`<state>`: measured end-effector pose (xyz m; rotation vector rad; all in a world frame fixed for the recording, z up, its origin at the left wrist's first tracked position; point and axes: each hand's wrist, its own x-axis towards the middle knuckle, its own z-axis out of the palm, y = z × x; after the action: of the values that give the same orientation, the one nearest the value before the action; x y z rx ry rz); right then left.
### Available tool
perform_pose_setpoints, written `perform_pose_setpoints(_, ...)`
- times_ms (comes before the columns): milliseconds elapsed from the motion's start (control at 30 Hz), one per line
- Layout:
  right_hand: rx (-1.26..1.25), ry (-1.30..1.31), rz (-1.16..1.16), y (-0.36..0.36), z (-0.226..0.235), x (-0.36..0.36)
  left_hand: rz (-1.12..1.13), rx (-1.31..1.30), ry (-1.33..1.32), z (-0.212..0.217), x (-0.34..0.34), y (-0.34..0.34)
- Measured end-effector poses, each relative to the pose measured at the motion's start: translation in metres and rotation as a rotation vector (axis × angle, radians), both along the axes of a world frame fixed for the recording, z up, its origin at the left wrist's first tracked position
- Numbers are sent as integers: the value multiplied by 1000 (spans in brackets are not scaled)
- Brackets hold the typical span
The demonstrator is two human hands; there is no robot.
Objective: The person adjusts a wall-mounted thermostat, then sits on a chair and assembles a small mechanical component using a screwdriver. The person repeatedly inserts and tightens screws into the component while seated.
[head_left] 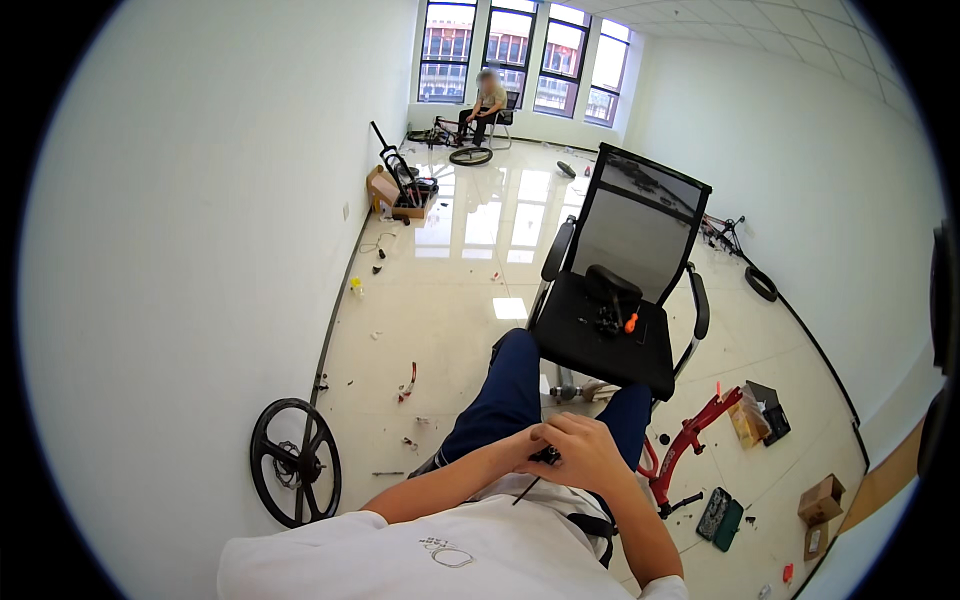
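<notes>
Close to my lap, my left hand [527,452] and my right hand [580,455] meet with fingers curled around a small black part [547,455]. A thin dark rod or cable [526,490] sticks out below it toward my shirt. Fingers cover most of the part, so its exact kind is hidden. Just beyond my knees stands a black mesh office chair [640,225]. On its seat lie a dark rounded object [612,284], some small black pieces and an orange-handled tool [631,323].
A red bicycle frame [690,440] lies right of my legs, near an open green case [720,520] and cardboard boxes [820,500]. A black spoked wheel [295,463] leans at the left wall. Small parts litter the floor. Far off, another person [487,105] sits near a wheel [470,156].
</notes>
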<state>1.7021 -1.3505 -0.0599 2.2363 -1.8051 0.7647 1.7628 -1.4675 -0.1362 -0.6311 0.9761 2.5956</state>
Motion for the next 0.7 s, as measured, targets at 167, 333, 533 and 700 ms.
perform_pose_setpoints(167, 14, -171, 164, 3, -20, -9, -107, 54, 119, -26, -8, -15)
perform_pose_setpoints(333, -2, -304, 147, 7, -22, -6, -368, 411, 397, -42, -14, -26)
perform_pose_setpoints(533, -111, -239, -58, -8, -55, -8, 74, -273, 494, -82, -21, -17)
perform_pose_setpoints(700, -181, -255, -203, -25, -71, -2, 435, -443, 413, -87, -19, -7)
